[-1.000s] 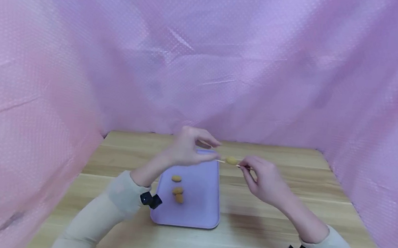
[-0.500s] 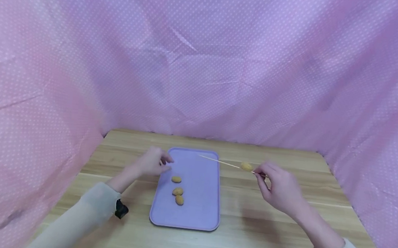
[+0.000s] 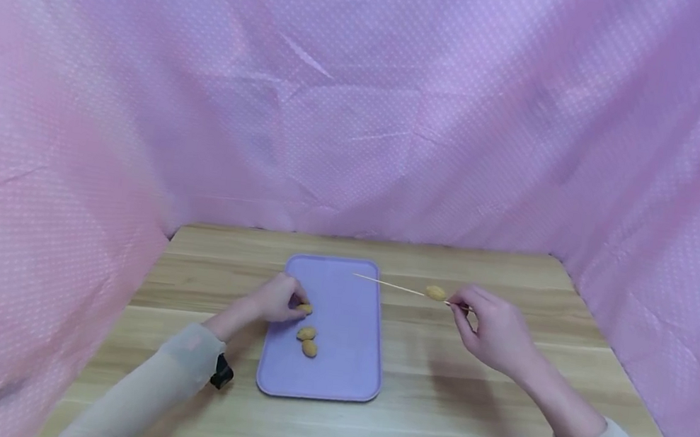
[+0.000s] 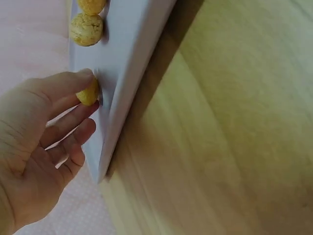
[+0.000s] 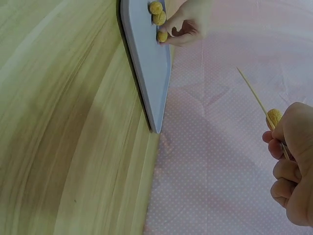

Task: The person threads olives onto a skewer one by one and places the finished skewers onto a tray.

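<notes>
Head view: the left hand (image 3: 277, 298) pinches a yellow nugget (image 3: 306, 309), probably light, firm and best held by its sides, on the purple tray (image 3: 343, 374); the right hand (image 3: 495, 330) grips a slender, likely flexible skewer (image 3: 389, 284) just behind another nugget (image 3: 435, 293).

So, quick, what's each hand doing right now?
Left hand: closed, pinching a golden-brown ball at the tray.
Right hand: closed, holding a skewer with another ball on it.
</notes>
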Tool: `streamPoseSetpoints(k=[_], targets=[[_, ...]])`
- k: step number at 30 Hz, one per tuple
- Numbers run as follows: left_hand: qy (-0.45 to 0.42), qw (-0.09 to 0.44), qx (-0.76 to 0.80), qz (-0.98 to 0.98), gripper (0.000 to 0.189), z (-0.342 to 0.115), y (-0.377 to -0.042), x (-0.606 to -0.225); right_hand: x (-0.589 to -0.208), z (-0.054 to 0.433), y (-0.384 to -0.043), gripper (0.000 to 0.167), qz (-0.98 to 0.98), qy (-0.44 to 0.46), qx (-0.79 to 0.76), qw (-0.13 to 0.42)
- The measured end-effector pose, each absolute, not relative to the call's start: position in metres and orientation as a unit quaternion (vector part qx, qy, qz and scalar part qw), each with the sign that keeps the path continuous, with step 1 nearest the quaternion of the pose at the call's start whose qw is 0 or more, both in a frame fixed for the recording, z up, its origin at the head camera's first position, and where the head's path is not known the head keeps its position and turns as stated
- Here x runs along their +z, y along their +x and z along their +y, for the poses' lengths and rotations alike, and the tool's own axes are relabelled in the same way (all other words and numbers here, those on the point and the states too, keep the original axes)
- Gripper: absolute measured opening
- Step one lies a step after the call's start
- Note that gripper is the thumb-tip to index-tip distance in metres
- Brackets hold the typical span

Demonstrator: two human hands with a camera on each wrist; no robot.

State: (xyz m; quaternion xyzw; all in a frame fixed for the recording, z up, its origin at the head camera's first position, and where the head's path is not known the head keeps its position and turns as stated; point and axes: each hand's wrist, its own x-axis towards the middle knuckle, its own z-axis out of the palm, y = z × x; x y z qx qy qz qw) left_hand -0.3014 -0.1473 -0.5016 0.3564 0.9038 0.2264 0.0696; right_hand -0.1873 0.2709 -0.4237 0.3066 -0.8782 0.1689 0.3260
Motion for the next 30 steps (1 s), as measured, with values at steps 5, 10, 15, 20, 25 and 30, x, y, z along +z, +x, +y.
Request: streamPoseSetpoints(k=[5, 10, 15, 20, 25, 30], targets=[[0.333, 0.057, 0.292, 0.895, 0.020, -0.147, -0.301, -0.483, -0.422, 0.269, -0.190, 0.017, -0.871, 0.320, 0.182, 0.327], [0.330, 0.006, 0.382, 0.863, 0.020, -0.144, -0.300, -0.448, -0.417, 0.266, -0.192, 0.017, -0.862, 0.335, 0.193, 0.327], [0.336, -0.024, 0.439, 0.833, 0.022, -0.139, -0.295, -0.421, -0.410, 0.261, -0.195, 0.018, -0.853, 0.351, 0.206, 0.325], [0.370, -0.047, 0.468, 0.801, 0.022, -0.134, -0.291, -0.409, -0.404, 0.254, -0.197, 0.018, -0.848, 0.357, 0.215, 0.327], [0.376, -0.052, 0.467, 0.798, 0.023, -0.130, -0.285, -0.404, -0.403, 0.252, -0.198, 0.017, -0.848, 0.360, 0.211, 0.326], [0.382, -0.042, 0.469, 0.795, 0.023, -0.127, -0.283, -0.403, -0.405, 0.251, -0.199, 0.017, -0.852, 0.357, 0.201, 0.325]])
